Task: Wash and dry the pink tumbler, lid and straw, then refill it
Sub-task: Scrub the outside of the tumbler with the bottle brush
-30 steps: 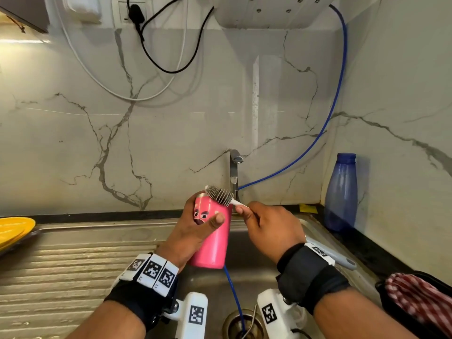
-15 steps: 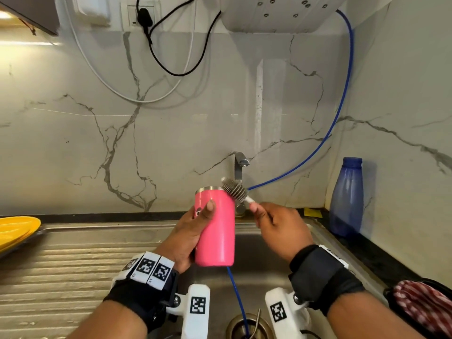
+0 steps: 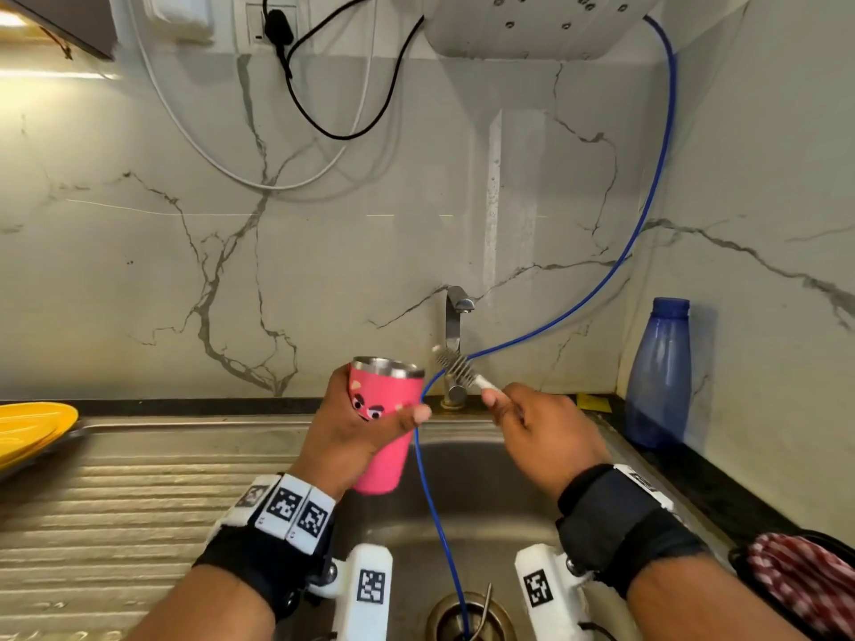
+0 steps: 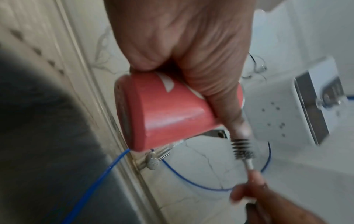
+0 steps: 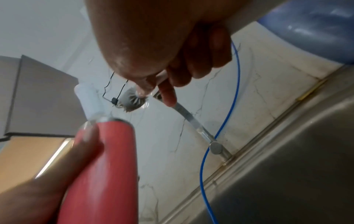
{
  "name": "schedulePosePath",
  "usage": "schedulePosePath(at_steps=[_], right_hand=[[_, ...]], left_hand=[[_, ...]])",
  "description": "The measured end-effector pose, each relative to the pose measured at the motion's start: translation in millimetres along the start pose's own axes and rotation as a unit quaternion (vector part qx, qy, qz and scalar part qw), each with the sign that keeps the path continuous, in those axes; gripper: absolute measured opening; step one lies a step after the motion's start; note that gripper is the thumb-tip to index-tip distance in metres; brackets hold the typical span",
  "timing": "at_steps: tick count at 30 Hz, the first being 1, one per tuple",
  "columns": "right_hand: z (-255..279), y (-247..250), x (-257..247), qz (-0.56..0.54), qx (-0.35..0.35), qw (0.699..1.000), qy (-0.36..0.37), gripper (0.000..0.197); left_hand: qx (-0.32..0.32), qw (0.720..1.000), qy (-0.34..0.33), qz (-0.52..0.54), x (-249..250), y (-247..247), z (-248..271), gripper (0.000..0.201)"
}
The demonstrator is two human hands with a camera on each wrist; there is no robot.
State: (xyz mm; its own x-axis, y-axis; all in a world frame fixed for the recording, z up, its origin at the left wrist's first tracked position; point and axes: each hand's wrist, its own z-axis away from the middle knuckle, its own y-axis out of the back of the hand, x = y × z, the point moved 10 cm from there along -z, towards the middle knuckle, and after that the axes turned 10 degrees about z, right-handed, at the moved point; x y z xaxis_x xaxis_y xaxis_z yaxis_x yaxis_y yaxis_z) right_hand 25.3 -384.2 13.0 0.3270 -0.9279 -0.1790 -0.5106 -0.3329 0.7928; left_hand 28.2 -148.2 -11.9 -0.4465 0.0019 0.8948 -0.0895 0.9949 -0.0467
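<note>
The pink tumbler point(image 3: 386, 423) is held above the sink basin point(image 3: 499, 492), long axis near upright, steel rim and open mouth upward. The left hand point(image 3: 356, 427) wraps its body, thumb across the printed face. The brush point(image 3: 455, 365) sits just right of the rim, outside the mouth, bristle head angled up and left. The right hand point(image 3: 541, 432) pinches the brush's white handle. Entry likely requires the bristle head to pass leftward over the rim, then down along the tumbler axis. The tap point(image 3: 455, 326) stands behind; no water flow is visible.
</note>
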Motion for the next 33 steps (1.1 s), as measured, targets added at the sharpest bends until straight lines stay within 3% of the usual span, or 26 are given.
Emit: schedulePosePath(at_steps=[2,4,10,14,19,23,26,28,30,33], right_hand=[[-1.1,8.5,6.2,-0.031,0.013,0.999,-0.012,0.034],[0.2,13.7,-6.3,-0.014,0.014,0.999,0.032,0.03],[0.8,1.4,-26.8,0.096,-0.034,0.989,0.104,0.035],[5.7,4.3,-38.9,0.093,-0.04,0.986,0.135,0.042],[3.0,0.8,-28.8,0.129,-0.063,0.985,0.095,0.038],[-0.4,17.4,-25.5,0.213,0.024,0.974,0.074,0.035],[6.9,40.6,-38.2,0.226,0.158,0.955,0.106,0.012],[16.9,52.0,-48.5,0.211,0.232,0.937,0.157,0.012],[20.9,56.8,-53.3,0.206,0.257,0.927,0.179,0.015],[10.5,42.0,-36.3,0.167,0.2,0.958,0.115,0.017]], left_hand=[[0.022,0.985,-0.058,-0.161,3.0,4.0,-0.1,0.099],[0.033,0.956,-0.123,-0.265,10.3,0.5,1.1,0.103],[0.087,0.892,-0.233,-0.377,38.2,3.2,9.7,0.102],[0.087,0.877,-0.233,-0.412,38.1,5.1,10.9,0.106],[0.046,0.854,-0.257,-0.451,44.2,-10.0,14.0,0.103],[-0.022,0.861,-0.224,-0.456,37.3,-28.9,11.9,0.097],[-0.081,0.85,-0.202,-0.479,28.8,-41.7,11.3,0.098],[-0.107,0.851,-0.177,-0.482,21.8,-43.6,11.8,0.102],[-0.123,0.857,-0.159,-0.474,17.7,-41.8,11.4,0.104],[-0.137,0.866,-0.156,-0.456,19.3,-40.8,10.2,0.103]])
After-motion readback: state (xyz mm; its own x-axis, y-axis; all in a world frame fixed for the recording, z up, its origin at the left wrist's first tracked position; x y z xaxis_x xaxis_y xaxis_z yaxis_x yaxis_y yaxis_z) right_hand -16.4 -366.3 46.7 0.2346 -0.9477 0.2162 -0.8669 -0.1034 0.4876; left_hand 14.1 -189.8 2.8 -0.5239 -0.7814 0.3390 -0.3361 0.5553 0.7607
